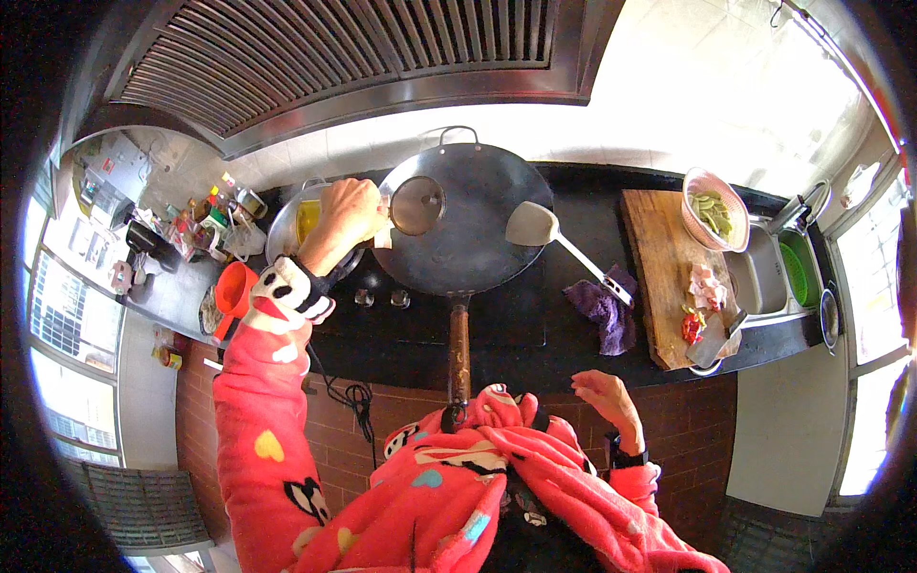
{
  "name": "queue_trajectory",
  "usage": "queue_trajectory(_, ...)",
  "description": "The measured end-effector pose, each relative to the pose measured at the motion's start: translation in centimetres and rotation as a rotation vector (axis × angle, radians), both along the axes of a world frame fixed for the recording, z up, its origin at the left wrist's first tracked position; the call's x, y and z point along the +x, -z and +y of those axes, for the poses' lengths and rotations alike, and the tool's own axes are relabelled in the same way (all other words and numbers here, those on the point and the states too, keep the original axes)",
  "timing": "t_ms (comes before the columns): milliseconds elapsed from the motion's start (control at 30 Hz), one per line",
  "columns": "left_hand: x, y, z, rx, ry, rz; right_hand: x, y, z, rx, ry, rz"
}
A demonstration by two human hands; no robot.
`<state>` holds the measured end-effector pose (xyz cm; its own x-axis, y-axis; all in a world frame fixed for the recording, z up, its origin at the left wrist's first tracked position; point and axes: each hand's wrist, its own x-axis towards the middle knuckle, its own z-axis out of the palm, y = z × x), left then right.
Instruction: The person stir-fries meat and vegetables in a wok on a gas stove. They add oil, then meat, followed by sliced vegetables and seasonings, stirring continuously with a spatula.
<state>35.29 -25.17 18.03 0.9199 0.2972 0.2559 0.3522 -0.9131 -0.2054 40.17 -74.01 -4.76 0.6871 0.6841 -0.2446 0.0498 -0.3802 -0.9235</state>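
Observation:
My left hand (349, 213) is closed around a container of yellow liquid (308, 218), likely cooking oil, at the wok's left rim. A round, dark translucent part (418, 205) juts from it over the wok; whether it is a lid or the mouth I cannot tell. The dark wok (473, 236) sits on the black cooktop, its wooden handle (459, 351) pointing towards me. No food shows inside it. Across the right rim rests a spatula (534, 224), its white handle ending on a purple cloth (605, 315). My right hand (609, 401) hangs empty before the counter, fingers loosely apart.
A wooden cutting board (648, 286) at right carries a pink basket (691, 215) of green vegetables, chopped pieces (708, 286), red pieces (692, 326) and a cleaver (709, 344). Beyond is a sink (759, 276). Left stand a metal pot (283, 233), a red ladle (235, 286) and bottles (247, 200).

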Motion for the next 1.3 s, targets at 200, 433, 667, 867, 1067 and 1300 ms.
queue_trajectory(200,0.5,0.1,-0.5,0.003,0.020,-0.022,0.4,0.2,-0.5,-0.005,-0.010,-0.001)
queue_trajectory(433,0.9,0.0,-0.9,0.012,0.029,0.007,0.5,0.1,-0.8,-0.011,-0.019,0.016)
queue_trajectory(667,1.0,0.2,-1.2,0.008,0.021,0.001,0.7,0.5,-1.2,0.002,-0.004,0.004)
queue_trajectory(867,0.9,0.4,-0.9,0.031,0.030,-0.018,0.8,1.4,-1.3,0.012,0.007,-0.006)
queue_trajectory(1067,0.9,0.2,-0.6,0.006,-0.043,0.059,0.9,1.1,-1.4,0.020,-0.001,0.019)
queue_trajectory(1300,0.7,-0.4,-1.0,0.020,-0.078,0.067,1.2,1.0,-1.3,-0.019,-0.036,-0.007)
